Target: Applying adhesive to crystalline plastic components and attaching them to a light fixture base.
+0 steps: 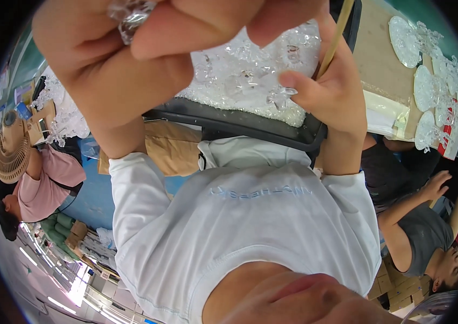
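My left hand (pixel 148 59) is close to the camera, its fingers curled round a small clear faceted piece (pixel 132 20); part of the piece is hidden by the fingers. On the right, my right hand (pixel 334 97) holds a thin light wooden stick (pixel 337 40) between thumb and palm. Beneath both hands stands a black tray (pixel 250 121) with glittering clear granules (pixel 213 100) and several clear ornaments in it. One clear flower-like ornament (pixel 282 97) shows by my right thumb tip; whether the thumb touches it I cannot tell.
Right of the tray, clear round discs (pixel 424 86) and clear ornaments lie on a cardboard-coloured surface (pixel 372 48). Further left are more clear pieces (pixel 67 110) and a beige fan (pixel 10 148). A person in pink (pixel 51 181) is at left, another in dark grey (pixel 423 237) at right.
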`<state>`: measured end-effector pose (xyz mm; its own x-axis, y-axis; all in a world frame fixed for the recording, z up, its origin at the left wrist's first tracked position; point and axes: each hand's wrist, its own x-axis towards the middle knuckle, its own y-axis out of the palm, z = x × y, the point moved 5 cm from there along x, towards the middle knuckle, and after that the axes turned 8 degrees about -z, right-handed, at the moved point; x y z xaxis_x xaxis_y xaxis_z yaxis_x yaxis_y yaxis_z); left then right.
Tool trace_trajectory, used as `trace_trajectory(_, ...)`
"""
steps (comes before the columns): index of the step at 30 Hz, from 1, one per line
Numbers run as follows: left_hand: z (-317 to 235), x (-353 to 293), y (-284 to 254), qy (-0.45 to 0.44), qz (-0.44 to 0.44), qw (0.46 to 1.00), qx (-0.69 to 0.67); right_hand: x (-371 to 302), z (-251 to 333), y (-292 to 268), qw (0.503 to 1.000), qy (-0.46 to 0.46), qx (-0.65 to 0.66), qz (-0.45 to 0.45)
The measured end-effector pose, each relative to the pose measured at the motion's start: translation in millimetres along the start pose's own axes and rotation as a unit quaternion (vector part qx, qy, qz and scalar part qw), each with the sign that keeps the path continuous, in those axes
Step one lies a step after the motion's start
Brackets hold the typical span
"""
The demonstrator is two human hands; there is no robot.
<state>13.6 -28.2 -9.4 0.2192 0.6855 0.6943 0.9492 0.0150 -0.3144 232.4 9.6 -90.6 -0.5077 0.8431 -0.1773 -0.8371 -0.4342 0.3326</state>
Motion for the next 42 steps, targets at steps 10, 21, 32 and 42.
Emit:
trace_trajectory(10,8.8,-0.7,-6.0,-0.008,-0.009,1.0,-0.005,-0.1,5.2,2.4,0.999,0.019,0.046,-0.009)
trace_trajectory(21,12.4,-5.2,-17.8,-0.017,-0.022,1.0,-0.002,-9.1,-0.4,4.4,0.993,0.077,0.069,0.049)
trace_trajectory(32,17.8,-6.4,-17.3,-0.016,-0.049,0.999,-0.015,-7.5,4.3,10.1,0.982,0.077,0.162,0.058)
trace_trajectory(42,41.6,-7.4,-23.5,-0.018,-0.069,0.997,-0.013,-10.1,-2.3,7.9,0.988,0.04,0.12,0.087)
